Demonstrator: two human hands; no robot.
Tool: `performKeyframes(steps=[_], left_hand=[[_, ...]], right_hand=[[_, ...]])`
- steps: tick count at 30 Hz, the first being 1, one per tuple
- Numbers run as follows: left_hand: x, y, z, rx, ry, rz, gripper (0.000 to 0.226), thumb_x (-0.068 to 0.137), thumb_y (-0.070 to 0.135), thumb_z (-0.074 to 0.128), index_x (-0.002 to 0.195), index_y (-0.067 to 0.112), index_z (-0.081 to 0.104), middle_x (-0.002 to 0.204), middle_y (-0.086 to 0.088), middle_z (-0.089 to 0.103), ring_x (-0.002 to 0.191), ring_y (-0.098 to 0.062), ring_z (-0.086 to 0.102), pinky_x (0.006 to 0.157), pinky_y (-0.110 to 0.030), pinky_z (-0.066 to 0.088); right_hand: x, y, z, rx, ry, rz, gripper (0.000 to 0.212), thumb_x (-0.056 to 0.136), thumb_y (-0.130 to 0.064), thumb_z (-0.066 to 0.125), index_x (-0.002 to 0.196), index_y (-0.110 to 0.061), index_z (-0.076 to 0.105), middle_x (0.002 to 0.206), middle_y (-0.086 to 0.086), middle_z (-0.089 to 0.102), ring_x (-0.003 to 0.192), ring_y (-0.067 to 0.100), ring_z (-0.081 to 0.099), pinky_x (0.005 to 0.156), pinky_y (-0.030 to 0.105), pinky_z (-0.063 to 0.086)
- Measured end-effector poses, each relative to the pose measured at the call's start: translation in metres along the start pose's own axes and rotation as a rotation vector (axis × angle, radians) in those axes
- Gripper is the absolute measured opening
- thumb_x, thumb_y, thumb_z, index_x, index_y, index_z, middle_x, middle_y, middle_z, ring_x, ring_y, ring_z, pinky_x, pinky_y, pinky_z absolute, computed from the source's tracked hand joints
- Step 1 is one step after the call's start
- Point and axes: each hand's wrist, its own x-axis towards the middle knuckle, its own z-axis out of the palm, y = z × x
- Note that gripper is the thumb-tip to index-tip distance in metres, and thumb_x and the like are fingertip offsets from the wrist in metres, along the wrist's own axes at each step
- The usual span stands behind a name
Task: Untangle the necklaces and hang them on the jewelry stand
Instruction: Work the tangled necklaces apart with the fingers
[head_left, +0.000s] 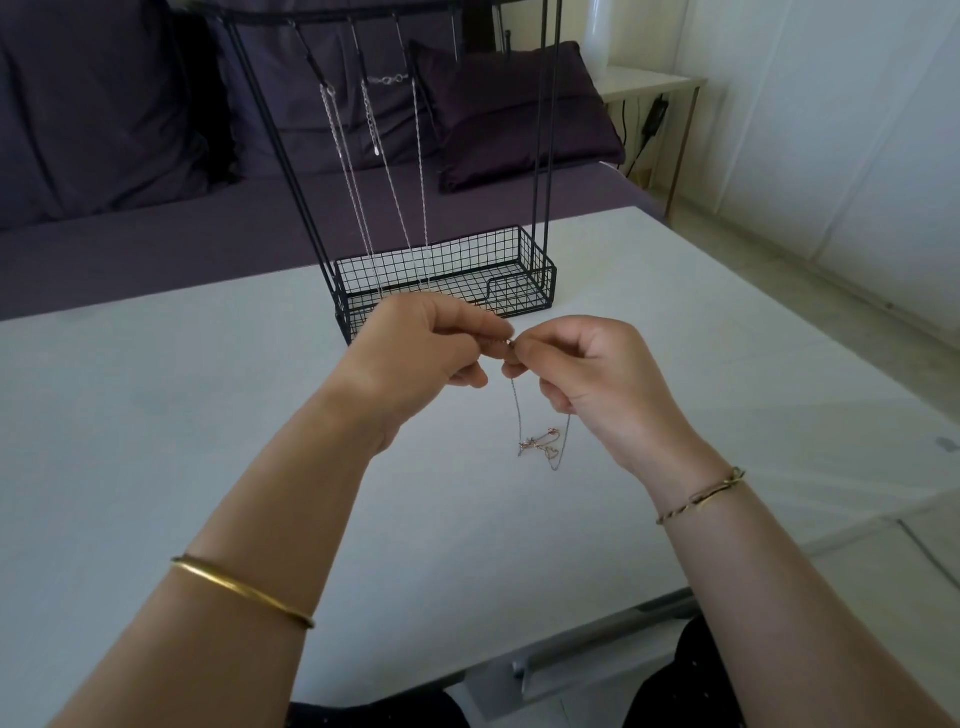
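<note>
Head view: left hand (415, 348) and right hand (587, 379) are pinching a thin rose-gold chain necklace (540, 439), its loop trailing onto the white table (156, 415) before the black wire jewelry stand (441, 260).

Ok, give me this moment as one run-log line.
left hand, right hand: pinch rose-gold necklace ends | pendant: hangs below | jewelry stand: silver necklaces hung | rose-gold one: not yet hung

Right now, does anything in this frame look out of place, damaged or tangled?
Nothing stands out. The left hand and right hand pinch the rose-gold necklace at its top; its pendant end looks slightly bunched near the table. The silver necklaces hang straight on the jewelry stand, reaching into its wire basket.
</note>
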Motion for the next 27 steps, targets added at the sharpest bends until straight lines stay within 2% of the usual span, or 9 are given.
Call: performKeyframes(steps=[2, 5, 8, 10, 14, 17, 20, 24, 27], left_hand=[[0.000, 0.000, 0.000, 0.025, 0.008, 0.009, 0.037, 0.083, -0.011, 0.049, 0.086, 0.018, 0.072, 0.076, 0.005, 0.074, 0.057, -0.003, 0.061, 0.069, -0.018, 0.055], [-0.001, 0.000, 0.001, 0.056, 0.017, 0.018, 0.038, 0.083, -0.010, 0.048, 0.085, 0.020, 0.072, 0.075, 0.006, 0.073, 0.057, -0.002, 0.061, 0.067, -0.015, 0.055], [-0.001, 0.001, 0.002, 0.077, 0.026, 0.030, 0.040, 0.082, -0.011, 0.048, 0.085, 0.021, 0.072, 0.073, 0.008, 0.072, 0.056, -0.001, 0.061, 0.065, -0.013, 0.054], [-0.002, 0.002, 0.002, 0.106, 0.030, 0.047, 0.040, 0.081, -0.010, 0.047, 0.085, 0.021, 0.072, 0.073, 0.009, 0.072, 0.055, 0.000, 0.061, 0.063, -0.012, 0.053], [-0.004, 0.003, 0.004, 0.187, 0.046, 0.089, 0.039, 0.081, -0.009, 0.047, 0.086, 0.021, 0.072, 0.076, 0.010, 0.070, 0.054, 0.003, 0.059, 0.062, -0.016, 0.051], [-0.004, 0.003, 0.006, 0.236, 0.055, 0.113, 0.039, 0.082, -0.008, 0.047, 0.089, 0.021, 0.072, 0.077, 0.012, 0.069, 0.055, 0.002, 0.059, 0.048, -0.009, 0.042], [-0.004, 0.003, 0.008, 0.288, 0.053, 0.128, 0.039, 0.083, -0.007, 0.046, 0.091, 0.022, 0.071, 0.079, 0.012, 0.068, 0.056, 0.001, 0.058, 0.044, -0.007, 0.036], [-0.002, 0.001, 0.009, 0.340, 0.061, 0.134, 0.038, 0.084, -0.004, 0.046, 0.094, 0.022, 0.071, 0.080, 0.013, 0.068, 0.058, -0.001, 0.060, 0.044, -0.010, 0.040], [-0.001, 0.000, 0.011, 0.379, 0.061, 0.121, 0.038, 0.085, -0.003, 0.045, 0.100, 0.021, 0.071, 0.083, 0.012, 0.067, 0.063, -0.006, 0.062, 0.042, -0.007, 0.037]], right_hand=[[0.000, 0.000, -0.001, -0.057, -0.005, -0.027, 0.017, 0.085, -0.007, 0.058, 0.073, -0.006, 0.069, 0.074, 0.027, 0.064, 0.048, 0.014, 0.038, 0.048, 0.025, 0.030], [0.000, -0.001, -0.002, -0.142, 0.011, -0.085, 0.017, 0.085, -0.005, 0.059, 0.072, -0.007, 0.069, 0.051, -0.011, 0.059, 0.043, 0.005, 0.041, 0.047, 0.015, 0.032], [-0.001, -0.002, -0.001, -0.251, 0.043, -0.160, 0.017, 0.085, -0.007, 0.061, 0.071, -0.014, 0.068, 0.050, -0.020, 0.054, 0.047, 0.004, 0.043, 0.047, 0.011, 0.030], [-0.001, -0.002, 0.001, -0.323, 0.057, -0.216, 0.019, 0.084, -0.007, 0.062, 0.071, -0.018, 0.068, 0.052, -0.019, 0.053, 0.048, 0.004, 0.043, 0.048, 0.011, 0.031], [-0.001, -0.002, 0.003, -0.375, 0.065, -0.223, 0.016, 0.083, -0.005, 0.062, 0.074, -0.015, 0.069, 0.057, -0.016, 0.053, 0.050, 0.001, 0.046, 0.050, 0.010, 0.032], [0.000, -0.001, 0.003, -0.372, 0.062, -0.193, 0.014, 0.083, -0.005, 0.062, 0.073, -0.012, 0.070, 0.060, -0.013, 0.056, 0.053, -0.003, 0.048, 0.052, 0.009, 0.034], [0.001, 0.001, 0.003, -0.403, 0.057, -0.172, 0.013, 0.083, -0.006, 0.062, 0.074, -0.008, 0.071, 0.064, -0.010, 0.059, 0.055, -0.004, 0.048, 0.054, 0.009, 0.034], [0.002, 0.003, 0.003, -0.456, 0.076, -0.155, 0.010, 0.084, -0.008, 0.063, 0.077, -0.006, 0.070, 0.065, -0.005, 0.060, 0.055, -0.002, 0.048, 0.052, 0.009, 0.034], [0.002, 0.004, 0.003, -0.512, 0.082, -0.154, 0.011, 0.084, -0.009, 0.062, 0.079, -0.003, 0.070, 0.072, 0.004, 0.065, 0.056, 0.006, 0.049, 0.054, 0.014, 0.037]])
